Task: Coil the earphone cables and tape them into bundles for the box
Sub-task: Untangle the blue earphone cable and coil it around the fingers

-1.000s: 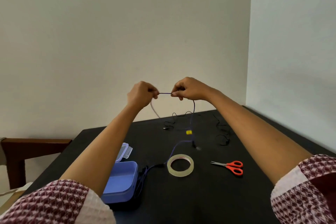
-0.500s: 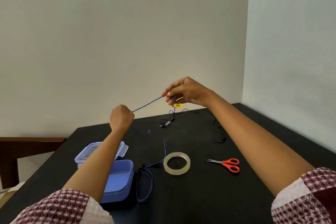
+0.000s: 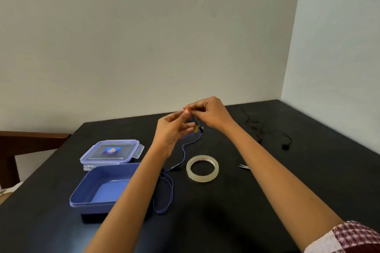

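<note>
- Since half a second ago the left hand [image 3: 174,129] has come back up from its low pull toward the left and now meets the right hand [image 3: 210,113] above the middle of the surface [image 3: 236,222], toward its far edge. The taut stretch between them is gone.
- Right hand: fingers curled, pinching the top of the blue earphone cable [image 3: 184,152] just above its yellow tag [image 3: 197,128].
- Left hand: fingers loosely bent, one fingertip at the cable beside the right hand. Whether it actually grips cannot be told.
- From the hands the cable drops to the surface and ends in slack loops toward the near left, just beside the open box [image 3: 98,191].
- Done, as I judge it: at most the first turn of a coil, since most of this cable lies loose.
- Left to do: finish the coil, then bind it with the tape roll [image 3: 202,168] lying mid-surface. The scissors [image 3: 244,167] are mostly hidden behind the right forearm.
- A black earphone cable [image 3: 284,146] sprawls uncoiled toward the far right corner.
- Nothing shows inside the box; its lid [image 3: 111,152] lies just behind it.
</note>
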